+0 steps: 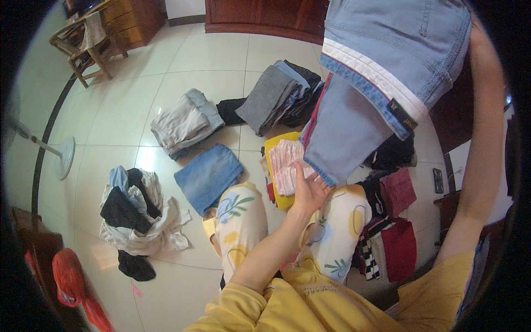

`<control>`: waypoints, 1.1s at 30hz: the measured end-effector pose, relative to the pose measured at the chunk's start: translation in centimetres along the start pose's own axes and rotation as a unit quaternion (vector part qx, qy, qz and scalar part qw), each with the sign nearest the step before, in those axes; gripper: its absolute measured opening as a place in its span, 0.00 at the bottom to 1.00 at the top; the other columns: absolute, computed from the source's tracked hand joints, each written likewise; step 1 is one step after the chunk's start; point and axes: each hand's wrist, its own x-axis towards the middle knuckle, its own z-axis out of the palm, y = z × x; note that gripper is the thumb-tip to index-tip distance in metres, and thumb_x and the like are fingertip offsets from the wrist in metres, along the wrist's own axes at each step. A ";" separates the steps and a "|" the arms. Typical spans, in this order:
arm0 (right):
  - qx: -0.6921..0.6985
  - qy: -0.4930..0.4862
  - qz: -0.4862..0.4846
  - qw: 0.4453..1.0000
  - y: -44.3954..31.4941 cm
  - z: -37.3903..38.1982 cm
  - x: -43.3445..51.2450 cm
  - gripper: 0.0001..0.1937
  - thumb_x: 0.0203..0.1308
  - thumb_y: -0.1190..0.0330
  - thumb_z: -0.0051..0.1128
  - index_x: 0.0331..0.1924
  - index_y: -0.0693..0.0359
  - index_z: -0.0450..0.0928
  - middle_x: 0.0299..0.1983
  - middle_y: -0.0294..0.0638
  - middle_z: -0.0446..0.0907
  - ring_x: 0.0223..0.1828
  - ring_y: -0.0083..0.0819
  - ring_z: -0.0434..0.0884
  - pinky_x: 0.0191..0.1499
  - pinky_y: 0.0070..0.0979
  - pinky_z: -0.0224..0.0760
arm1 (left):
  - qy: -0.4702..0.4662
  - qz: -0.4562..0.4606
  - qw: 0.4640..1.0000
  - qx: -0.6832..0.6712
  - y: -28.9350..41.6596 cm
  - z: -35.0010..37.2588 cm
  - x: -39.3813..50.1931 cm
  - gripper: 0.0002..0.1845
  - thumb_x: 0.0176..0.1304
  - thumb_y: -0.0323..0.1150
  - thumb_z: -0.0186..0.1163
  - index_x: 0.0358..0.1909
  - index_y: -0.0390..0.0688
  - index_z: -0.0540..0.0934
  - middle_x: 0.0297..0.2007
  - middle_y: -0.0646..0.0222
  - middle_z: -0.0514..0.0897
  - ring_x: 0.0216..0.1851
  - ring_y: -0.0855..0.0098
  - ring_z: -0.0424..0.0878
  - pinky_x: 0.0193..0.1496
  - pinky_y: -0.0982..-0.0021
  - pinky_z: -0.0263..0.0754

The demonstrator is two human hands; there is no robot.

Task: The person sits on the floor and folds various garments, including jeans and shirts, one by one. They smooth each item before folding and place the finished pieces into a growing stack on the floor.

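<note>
A pair of light blue jeans (352,124) hangs folded in the air at the upper right, with a white and dark blue waistband (373,83) and a red-edged side. My right arm is raised along the right side. My right hand (477,31), mostly hidden behind the denim, grips the jeans near the top. Below, my left hand (309,189) is at the lower hem, fingertips against it and thumb spread away. Behind that hand, a pink-and-white pleated garment (284,166) lies on a yellow folded cloth (286,203) between my knees.
Folded blue jeans (209,176), grey trousers (180,124) and a dark denim stack (274,91) lie on the tiled floor. A loose clothes heap (128,216) is at left, near a fan base (65,157). Red and checked garments (398,249) and a phone (437,180) sit at right.
</note>
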 end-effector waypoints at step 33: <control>-0.402 -0.078 0.086 0.908 14.8 -23.8 -44.4 0.22 0.55 0.76 0.59 0.55 0.70 0.68 0.53 0.51 0.72 0.52 0.40 0.73 0.55 0.34 0.65 | 0.307 0.280 0.833 0.364 12.6 -19.2 -40.9 0.21 0.65 0.34 0.56 0.56 0.35 0.70 0.49 0.62 0.80 0.49 0.67 0.78 0.55 0.63 0.72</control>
